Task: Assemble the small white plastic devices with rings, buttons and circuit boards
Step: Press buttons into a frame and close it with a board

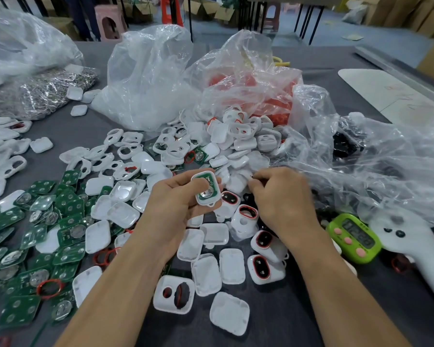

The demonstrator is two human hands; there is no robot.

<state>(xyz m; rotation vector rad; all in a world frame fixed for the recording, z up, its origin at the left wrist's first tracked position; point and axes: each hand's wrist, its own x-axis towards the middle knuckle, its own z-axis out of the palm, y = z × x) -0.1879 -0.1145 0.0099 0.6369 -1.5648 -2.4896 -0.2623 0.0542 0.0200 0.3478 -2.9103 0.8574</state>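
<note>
My left hand (pixel 172 205) grips a small white shell (pixel 207 190) with a green circuit board and a silver coin cell seated inside, my thumb pressing on the board. My right hand (pixel 283 199) is curled just to its right, its fingertips pinching into the pile of white parts; what it pinches is too small to tell. Green circuit boards (pixel 39 236) lie spread at the left. White back covers (pixel 206 274) and front shells with red rings (pixel 263 267) lie below my hands. A red ring (pixel 49 288) sits on the boards.
Clear plastic bags (pixel 150 78) of parts stand behind the pile, one with red pieces (pixel 268 96). A green timer (pixel 353 237) and a white handheld controller (pixel 411 246) lie at the right. A bag of metal clips (pixel 40 93) is at the far left.
</note>
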